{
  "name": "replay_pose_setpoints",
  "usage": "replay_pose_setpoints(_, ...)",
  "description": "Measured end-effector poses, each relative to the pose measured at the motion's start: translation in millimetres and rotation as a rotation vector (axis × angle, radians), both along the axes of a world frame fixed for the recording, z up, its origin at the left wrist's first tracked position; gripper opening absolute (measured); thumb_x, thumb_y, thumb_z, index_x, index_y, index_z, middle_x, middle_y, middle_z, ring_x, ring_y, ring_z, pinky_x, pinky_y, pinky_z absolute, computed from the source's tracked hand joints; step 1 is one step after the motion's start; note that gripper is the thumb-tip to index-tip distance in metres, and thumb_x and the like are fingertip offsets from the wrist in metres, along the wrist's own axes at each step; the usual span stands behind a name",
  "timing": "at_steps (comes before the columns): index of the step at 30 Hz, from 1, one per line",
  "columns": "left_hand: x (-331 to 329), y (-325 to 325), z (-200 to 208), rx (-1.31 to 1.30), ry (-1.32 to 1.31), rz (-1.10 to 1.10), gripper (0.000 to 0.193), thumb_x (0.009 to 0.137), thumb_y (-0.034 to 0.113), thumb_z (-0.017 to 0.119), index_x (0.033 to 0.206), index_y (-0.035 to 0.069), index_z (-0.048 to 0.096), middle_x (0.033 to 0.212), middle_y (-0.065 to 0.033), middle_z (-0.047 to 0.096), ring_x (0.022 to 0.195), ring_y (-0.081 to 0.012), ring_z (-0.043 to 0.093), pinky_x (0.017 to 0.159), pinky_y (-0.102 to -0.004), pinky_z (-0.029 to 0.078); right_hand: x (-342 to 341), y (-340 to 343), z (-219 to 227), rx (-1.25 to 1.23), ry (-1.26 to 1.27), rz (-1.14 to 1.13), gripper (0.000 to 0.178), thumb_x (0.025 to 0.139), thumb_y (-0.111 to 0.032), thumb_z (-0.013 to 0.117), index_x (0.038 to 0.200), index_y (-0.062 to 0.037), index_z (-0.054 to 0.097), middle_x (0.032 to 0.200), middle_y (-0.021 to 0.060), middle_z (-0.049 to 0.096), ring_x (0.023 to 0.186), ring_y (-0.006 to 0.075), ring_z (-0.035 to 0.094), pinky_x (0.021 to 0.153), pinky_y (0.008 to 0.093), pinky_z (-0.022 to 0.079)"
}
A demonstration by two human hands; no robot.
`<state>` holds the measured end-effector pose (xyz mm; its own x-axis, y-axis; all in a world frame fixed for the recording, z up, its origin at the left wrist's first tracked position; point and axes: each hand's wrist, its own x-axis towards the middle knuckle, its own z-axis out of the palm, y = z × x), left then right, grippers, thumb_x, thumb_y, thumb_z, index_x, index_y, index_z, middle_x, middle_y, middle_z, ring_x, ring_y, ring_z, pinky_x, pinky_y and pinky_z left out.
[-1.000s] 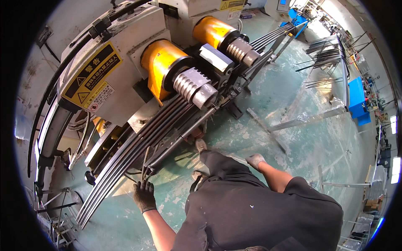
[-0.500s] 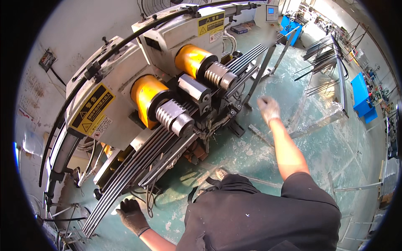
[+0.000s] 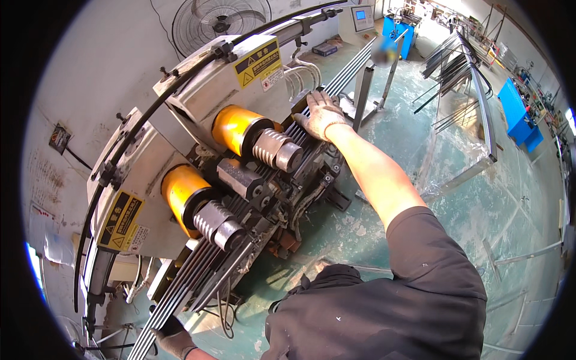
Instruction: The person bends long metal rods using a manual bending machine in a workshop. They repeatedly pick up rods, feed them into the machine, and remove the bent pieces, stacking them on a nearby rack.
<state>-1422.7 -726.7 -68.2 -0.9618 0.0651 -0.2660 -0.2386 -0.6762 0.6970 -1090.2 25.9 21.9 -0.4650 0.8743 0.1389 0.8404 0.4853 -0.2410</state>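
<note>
Several long, thin metal bars [image 3: 174, 295] lie side by side through a machine with two orange cylinders [image 3: 236, 129] and ribbed steel rollers [image 3: 278, 151]. My right hand [image 3: 324, 115], in a pale glove with a darker palm, rests on the far stretch of bars with its fingers extended. At the near left end, my gloved left hand [image 3: 175, 342] grips the outer edge of the bars. Its thumb shows against them, while the other fingers are partly hidden. A faceted steel block [image 3: 241, 178] sits between the two rollers.
A curved black hose [image 3: 144, 114] arches over the white machine housings [image 3: 219, 75]. Beyond my right arm, a metal rack [image 3: 480, 99] holds dark rods. Blue equipment [image 3: 517, 117] stands at the right, and a fan [image 3: 220, 24] is by the wall.
My right hand has moved left and away from me, from above the floor onto the bars. My left hand has come down to the near bar ends. The view has shifted.
</note>
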Motion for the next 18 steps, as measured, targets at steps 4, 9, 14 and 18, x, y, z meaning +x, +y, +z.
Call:
replay_pose_setpoints(4, 4.6, 50.0, 83.6, -0.160, 0.223, 0.044, 0.052, 0.117, 0.034, 0.053, 0.151, -0.003, 0.062, 0.151, -0.0248, 0.066, 0.138, -0.0359, 0.065, 0.125, -0.0472, 0.045, 29.2, 41.4, 13.4, 0.129, -0.138, -0.106, 0.099, 0.106, -0.071, 0.050, 0.173, -0.0001, 0.030, 0.183, 0.0205, 0.025, 0.171, 0.0364, 0.017, 0.139, 0.0501, 0.013)
replay_pose_setpoints(9, -59.7, -15.9, 161.7, -1.336, 0.833, 0.445, 0.045, 0.111, 0.011, 0.056, 0.154, 0.000, 0.064, 0.144, -0.0193, 0.071, 0.122, -0.0287, 0.074, 0.109, -0.0369, 0.057, 14.2, 78.9, 52.0, 0.396, -0.177, -0.168, 0.098, 0.107, -0.070, 0.046, 0.174, -0.0013, 0.029, 0.184, 0.0167, 0.023, 0.172, 0.0343, 0.013, 0.139, 0.0529, 0.009)
replay_pose_setpoints(14, -33.3, 70.2, 293.6, -0.736, 0.504, 0.334, 0.051, 0.108, 0.039, 0.072, 0.135, -0.003, 0.075, 0.125, -0.0098, 0.076, 0.111, -0.0233, 0.071, 0.103, -0.0360, 0.053, 22.3, 109.4, 117.6, 0.617, -0.229, -0.264, 0.089, 0.109, -0.064, 0.048, 0.175, -0.0075, 0.030, 0.185, 0.0120, 0.023, 0.172, 0.0296, 0.012, 0.138, 0.0554, 0.002)
replay_pose_setpoints(18, -11.6, 113.3, 358.3, -0.885, 0.580, 0.308, 0.050, 0.110, 0.039, 0.067, 0.141, 0.000, 0.074, 0.127, -0.0100, 0.075, 0.115, -0.0215, 0.070, 0.104, -0.0382, 0.053, 12.5, 95.8, 173.9, 0.962, -0.016, -0.197, 0.069, 0.111, -0.050, 0.055, 0.158, 0.0007, 0.054, 0.163, 0.0199, 0.057, 0.158, 0.0311, 0.044, 0.134, 0.0500, 0.026)
